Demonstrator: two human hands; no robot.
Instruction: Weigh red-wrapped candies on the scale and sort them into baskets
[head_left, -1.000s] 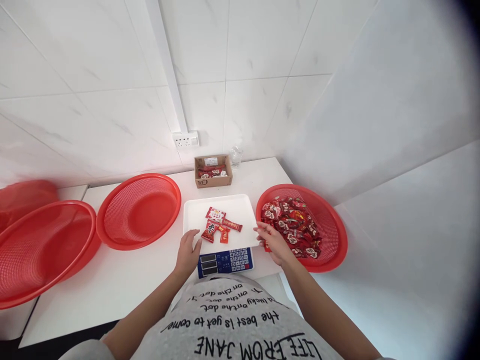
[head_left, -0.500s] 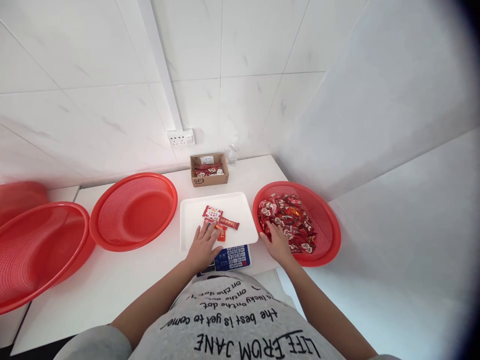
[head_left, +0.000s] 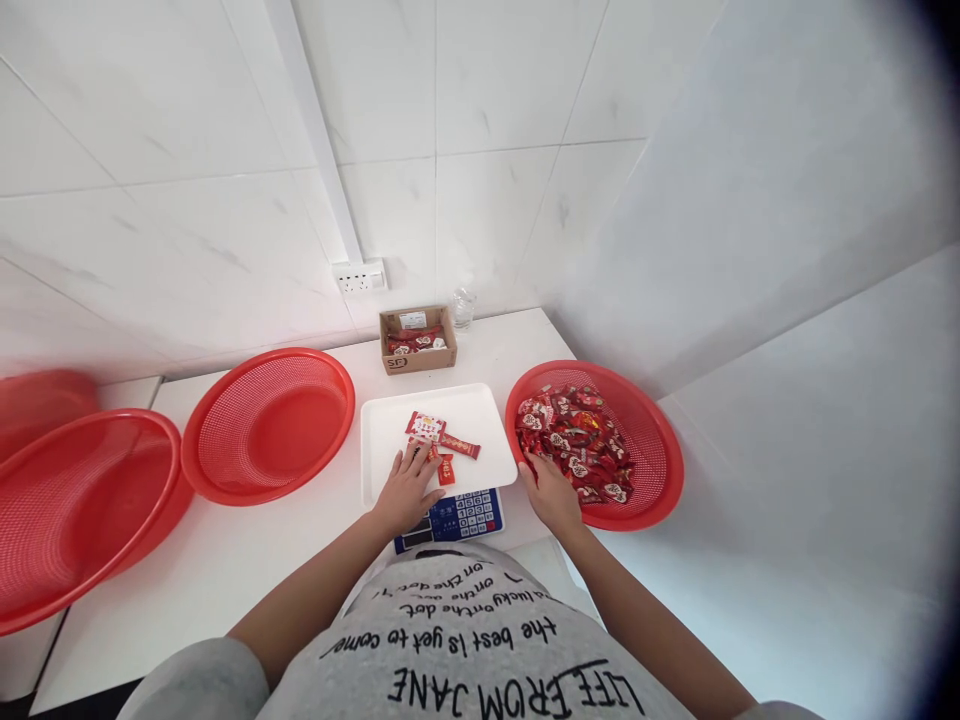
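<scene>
My left hand [head_left: 407, 492] rests palm down at the front of a white scale tray [head_left: 382, 425], fingers apart. Its fingertips touch small red snack packets there and partly cover them. Beside those fingers lie a white-and-red packet [head_left: 425, 427], a slim red stick packet [head_left: 460, 446] and a small orange-red packet [head_left: 446, 470]. My right hand [head_left: 553, 496] is at the near left side of a red mesh basket [head_left: 660, 460], by a heap of red wrapped snacks [head_left: 577, 440]. Its fingers are bent together over the rim; whatever they hold is hidden.
Below the tray shows the scale's blue keypad [head_left: 472, 515]. A small cardboard box [head_left: 420, 362] with red packets stands behind, beside a clear plastic bottle [head_left: 463, 308]. Two red baskets stand to the left, one nearer [head_left: 270, 485], one farther [head_left: 142, 535]. Walls rise behind and right.
My right hand has drawn back slightly toward me, its fingers now more bent at the basket's edge. My left hand has slid slightly toward me on the tray.
</scene>
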